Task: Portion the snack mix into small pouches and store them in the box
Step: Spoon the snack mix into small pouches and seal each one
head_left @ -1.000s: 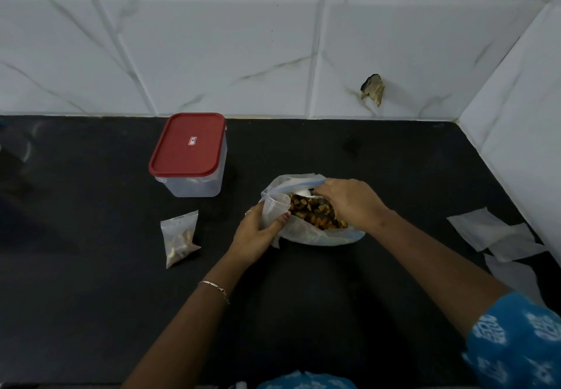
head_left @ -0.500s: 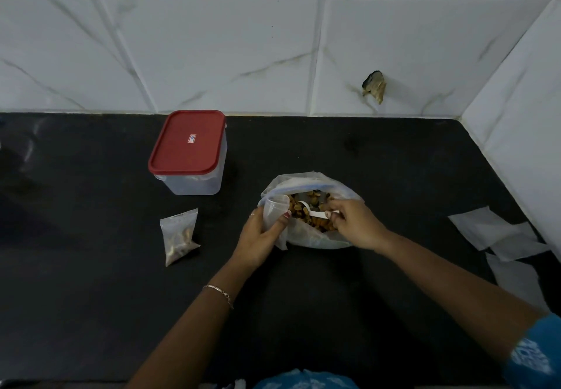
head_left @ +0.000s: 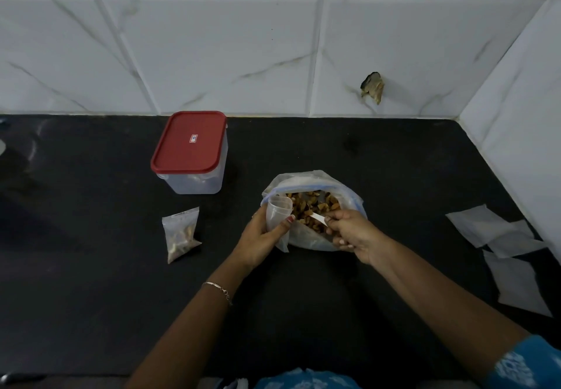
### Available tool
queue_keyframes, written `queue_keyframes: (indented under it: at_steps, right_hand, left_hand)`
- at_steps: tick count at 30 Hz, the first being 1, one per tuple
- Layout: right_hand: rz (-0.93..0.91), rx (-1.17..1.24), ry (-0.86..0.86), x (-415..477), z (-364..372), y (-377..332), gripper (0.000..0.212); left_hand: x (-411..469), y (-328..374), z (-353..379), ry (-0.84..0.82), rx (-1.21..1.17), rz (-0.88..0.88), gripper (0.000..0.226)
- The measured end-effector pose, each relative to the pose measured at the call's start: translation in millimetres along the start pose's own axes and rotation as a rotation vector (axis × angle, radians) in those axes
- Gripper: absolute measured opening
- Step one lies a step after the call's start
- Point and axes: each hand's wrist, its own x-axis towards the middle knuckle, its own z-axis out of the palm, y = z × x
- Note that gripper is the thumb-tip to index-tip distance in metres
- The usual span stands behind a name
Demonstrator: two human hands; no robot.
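your left hand [head_left: 261,236] curls its fingers and thumb around a pouch [head_left: 277,215], holding its mouth open at the left rim of the bag [head_left: 349,203], near the middle of the bench [head_left: 91,267]. your right hand [head_left: 352,233] pinches a white spoon [head_left: 317,218] whose tip sits in the mix [head_left: 312,203] inside the bag. the box [head_left: 194,182], red lid [head_left: 189,142] on, stands near the back edge, left of the bag and apart from it. a filled pouch [head_left: 180,233] lies in front of the box. flat empty pouches [head_left: 485,224] lie overlapping at the right edge.
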Motion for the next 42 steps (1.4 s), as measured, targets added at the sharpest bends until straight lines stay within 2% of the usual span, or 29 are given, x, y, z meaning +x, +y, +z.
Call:
queue_keyframes:
  at_steps: [5,8,12,16,22,31,38,42]
  right_hand:
    - [-0.043,-0.022,0.003,-9.6,-4.1,1.6,0.018]
    - [-0.067,-0.025,0.008,-17.4,-8.1,2.4,0.018]
    - [-0.086,-0.023,0.02,-26.9,-13.0,3.6,0.017]
    - [-0.109,-0.032,0.04,-35.7,-16.4,2.8,0.018]
    - [-0.162,-0.045,0.067,-52.6,-19.8,-1.8,0.016]
    - [-0.236,-0.031,0.057,-81.3,-27.6,-15.2,0.018]
    - [-0.282,-0.094,0.04,-97.3,-25.3,-24.2,0.017]
    - [-0.301,-0.168,0.078,-96.3,-19.7,-27.5,0.016]
  left_hand:
    - [-7.1,-10.8,-3.4,0.164,0.317,0.116,0.067]
    - [-15.4,-8.1,-1.7,0.246,0.391,0.185,0.063]
    - [-22.0,-0.4,1.9,0.266,0.472,0.239,0.064]
    - [-21.8,9.4,5.0,0.303,0.578,0.214,0.062]
    - [-22.3,16.5,8.4,0.302,0.664,0.143,0.066]
    - [-21.6,27.7,11.4,0.252,0.742,0.142,0.058]
    - [-18.0,37.2,17.0,0.162,0.675,0.266,0.05]
    - [-16.8,37.2,18.5,0.11,0.635,0.255,0.065]
